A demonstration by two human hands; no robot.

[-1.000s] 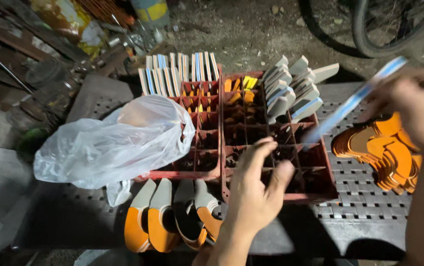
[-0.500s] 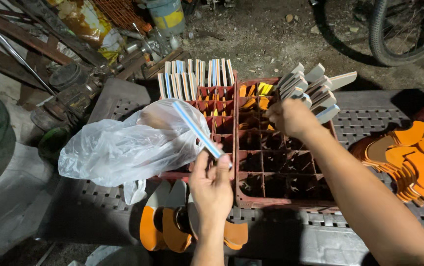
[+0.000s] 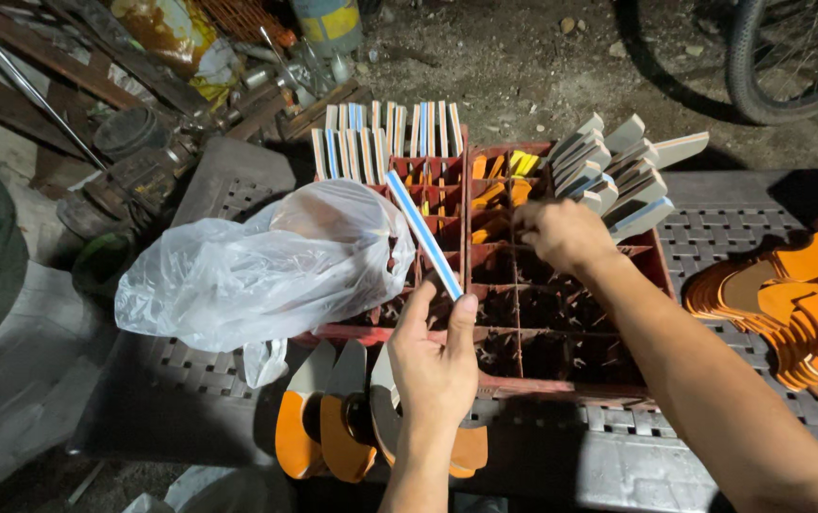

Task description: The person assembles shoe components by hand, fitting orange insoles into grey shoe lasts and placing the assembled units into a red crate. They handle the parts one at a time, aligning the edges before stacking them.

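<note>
Pinching a blue-edged flat piece (image 3: 425,233) in left hand (image 3: 435,366), right hand (image 3: 561,233) closed among grey pieces (image 3: 618,176), red crate (image 3: 561,313)

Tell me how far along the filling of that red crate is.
Done: the far compartments of the red crate hold upright blue-and-white strips and grey pieces. In hand: the left hand holds one blue-and-white strip, while the right hand reaches into a middle compartment. Left: the near compartments look empty, and orange pieces lie stacked at the right.
</note>
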